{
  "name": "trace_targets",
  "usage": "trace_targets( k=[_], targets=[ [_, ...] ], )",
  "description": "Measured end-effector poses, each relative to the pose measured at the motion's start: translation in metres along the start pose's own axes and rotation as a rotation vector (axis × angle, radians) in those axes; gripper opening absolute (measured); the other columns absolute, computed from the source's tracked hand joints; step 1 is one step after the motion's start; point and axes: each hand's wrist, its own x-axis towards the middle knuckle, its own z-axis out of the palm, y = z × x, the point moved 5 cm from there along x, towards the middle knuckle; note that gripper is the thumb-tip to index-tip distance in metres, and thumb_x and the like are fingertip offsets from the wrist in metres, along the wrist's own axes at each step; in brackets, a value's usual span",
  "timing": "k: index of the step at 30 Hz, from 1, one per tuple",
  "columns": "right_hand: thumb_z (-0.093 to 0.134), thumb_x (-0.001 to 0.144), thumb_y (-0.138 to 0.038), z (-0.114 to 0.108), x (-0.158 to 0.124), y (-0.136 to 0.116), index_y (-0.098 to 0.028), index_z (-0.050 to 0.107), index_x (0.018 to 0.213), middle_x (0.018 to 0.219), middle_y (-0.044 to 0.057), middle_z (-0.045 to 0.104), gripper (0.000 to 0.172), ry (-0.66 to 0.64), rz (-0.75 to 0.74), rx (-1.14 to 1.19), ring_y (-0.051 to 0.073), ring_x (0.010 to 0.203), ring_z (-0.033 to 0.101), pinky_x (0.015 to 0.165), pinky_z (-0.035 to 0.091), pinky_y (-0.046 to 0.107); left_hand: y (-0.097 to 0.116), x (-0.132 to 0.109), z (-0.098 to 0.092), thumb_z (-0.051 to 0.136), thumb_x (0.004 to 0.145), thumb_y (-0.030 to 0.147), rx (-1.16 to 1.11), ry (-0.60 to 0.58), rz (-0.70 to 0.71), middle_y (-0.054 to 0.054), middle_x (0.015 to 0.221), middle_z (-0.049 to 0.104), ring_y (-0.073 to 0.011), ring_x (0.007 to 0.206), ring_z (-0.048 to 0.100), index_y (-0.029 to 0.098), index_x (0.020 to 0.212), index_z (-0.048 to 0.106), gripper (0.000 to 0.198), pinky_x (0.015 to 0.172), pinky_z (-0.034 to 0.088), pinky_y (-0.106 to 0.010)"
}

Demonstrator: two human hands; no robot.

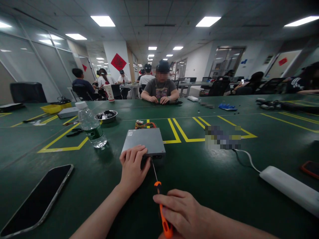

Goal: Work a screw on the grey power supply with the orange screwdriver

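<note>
A grey metal computer power supply (pixel 147 137) lies on the green table, its socket side facing me. My left hand (pixel 134 166) grips its near left corner, fingers over the top and thumb at the front face. Closed around the orange-and-black handle of a screwdriver (pixel 158 188) is my right hand (pixel 183 210). The screwdriver's thin shaft points away from me, and its tip meets the power supply's front face beside my left thumb. I cannot make out a screw there. Behind the box lies a bundle of coloured cables (pixel 146 124).
A water bottle (pixel 92 127) stands left of the power supply, with a metal bowl (pixel 107 116) behind it. A phone (pixel 37 199) lies at near left. On the right are a white power strip (pixel 289 189) and its cord. Across the table sits a person (pixel 159 89).
</note>
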Motion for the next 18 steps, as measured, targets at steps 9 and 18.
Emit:
trace_targets(
  k=[9, 18],
  targets=[
    [0.051, 0.087, -0.036, -0.030, -0.022, 0.006, -0.015, 0.052, 0.089, 0.091, 0.011, 0.067, 0.021, 0.123, -0.064, -0.037, 0.013, 0.069, 0.064, 0.073, 0.049, 0.027, -0.001, -0.001, 0.002, 0.055, 0.079, 0.024, 0.004, 0.003, 0.002, -0.006, 0.108, 0.061, -0.0247, 0.103, 0.053, 0.025, 0.103, 0.052, 0.024, 0.087, 0.029, -0.043],
    [0.041, 0.091, -0.032, -0.035, -0.018, 0.012, -0.012, 0.046, 0.101, 0.085, 0.011, 0.069, 0.023, 0.144, -0.046, -0.047, 0.013, 0.068, 0.065, 0.069, 0.050, 0.026, -0.001, -0.001, 0.004, 0.055, 0.079, 0.024, 0.004, 0.000, 0.000, -0.006, 0.109, 0.061, -0.0247, 0.102, 0.053, 0.025, 0.104, 0.051, 0.025, 0.087, 0.030, -0.044]
  ],
)
